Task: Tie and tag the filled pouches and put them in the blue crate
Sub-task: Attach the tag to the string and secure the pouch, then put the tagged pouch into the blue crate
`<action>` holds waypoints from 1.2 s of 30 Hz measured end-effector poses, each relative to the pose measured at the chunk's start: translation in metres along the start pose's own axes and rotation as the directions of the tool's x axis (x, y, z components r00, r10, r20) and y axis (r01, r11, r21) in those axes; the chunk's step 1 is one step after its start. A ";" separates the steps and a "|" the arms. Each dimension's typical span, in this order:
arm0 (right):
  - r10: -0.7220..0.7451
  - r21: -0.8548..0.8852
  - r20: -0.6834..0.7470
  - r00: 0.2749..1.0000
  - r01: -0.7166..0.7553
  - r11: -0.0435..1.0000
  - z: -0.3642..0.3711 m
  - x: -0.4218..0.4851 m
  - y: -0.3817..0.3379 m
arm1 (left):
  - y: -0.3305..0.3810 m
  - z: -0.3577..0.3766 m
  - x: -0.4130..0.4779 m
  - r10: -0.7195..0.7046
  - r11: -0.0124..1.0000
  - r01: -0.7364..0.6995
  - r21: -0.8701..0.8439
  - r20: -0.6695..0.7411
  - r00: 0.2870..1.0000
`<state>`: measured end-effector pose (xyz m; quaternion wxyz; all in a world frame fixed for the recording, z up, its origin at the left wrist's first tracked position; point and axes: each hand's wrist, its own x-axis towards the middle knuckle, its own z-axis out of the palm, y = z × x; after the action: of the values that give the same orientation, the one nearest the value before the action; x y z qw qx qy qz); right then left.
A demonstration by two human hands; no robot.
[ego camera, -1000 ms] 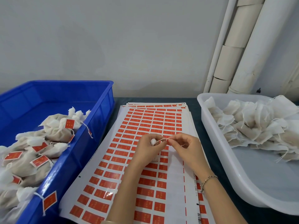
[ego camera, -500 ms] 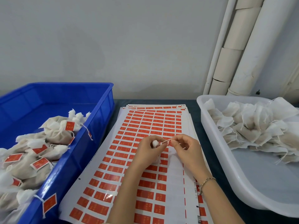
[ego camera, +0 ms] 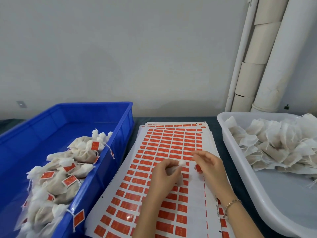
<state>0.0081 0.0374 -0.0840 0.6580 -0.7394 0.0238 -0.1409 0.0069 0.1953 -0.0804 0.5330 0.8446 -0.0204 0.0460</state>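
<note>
Pouch sits in our left hand, fingers curled round it and the gathered top poking out, above the label sheets on the surface. Right hand is just beside it, fingers loosely curled. Red tag is at its thumb, blurred, so we can't tell if it's pinched. Crate on the left holds tagged pouches. Tub on the right holds untied pouches.
</note>
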 end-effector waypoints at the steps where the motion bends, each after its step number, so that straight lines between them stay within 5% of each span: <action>1: -0.009 -0.017 0.049 0.999 0.010 1.000 0.002 -0.002 -0.001 | 0.001 -0.002 -0.003 -0.002 1.000 0.002 -0.014 -0.012 1.000; 7: -0.080 -0.161 0.312 0.947 0.136 0.977 0.020 -0.013 -0.009 | 0.007 -0.020 -0.033 -0.022 0.999 0.021 -0.033 -0.046 0.999; 17: -0.190 -0.047 0.524 0.830 0.251 0.967 0.075 -0.056 -0.082 | 0.053 -0.115 -0.114 0.057 0.982 -0.032 0.188 -0.130 0.990; 24: -0.370 0.254 0.718 0.589 0.273 0.928 0.152 -0.100 -0.169 | 0.073 -0.228 -0.173 0.235 0.922 -0.095 0.375 -0.349 0.907; 27: -0.371 0.240 0.746 0.554 0.296 0.925 0.191 -0.116 -0.185 | 0.062 -0.274 -0.183 0.154 0.907 0.020 0.421 -0.374 0.915; 30: -0.307 0.062 0.819 0.485 0.457 0.887 0.225 -0.131 -0.189 | 0.044 -0.311 -0.180 -0.057 0.864 0.175 0.472 -0.253 0.966; 33: -0.247 -0.158 0.869 0.429 0.713 0.684 0.247 -0.140 -0.185 | 0.023 -0.328 -0.172 -0.247 0.802 0.260 0.538 -0.097 0.964; 36: -0.182 -0.247 0.894 0.408 0.791 0.561 0.258 -0.144 -0.180 | 0.007 -0.329 -0.163 -0.285 0.769 0.229 0.596 0.000 0.959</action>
<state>-0.0949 0.3420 0.0427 0.2145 -0.8622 -0.4586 0.0175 -0.1744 0.4873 0.0503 0.2437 0.9640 0.0865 -0.0615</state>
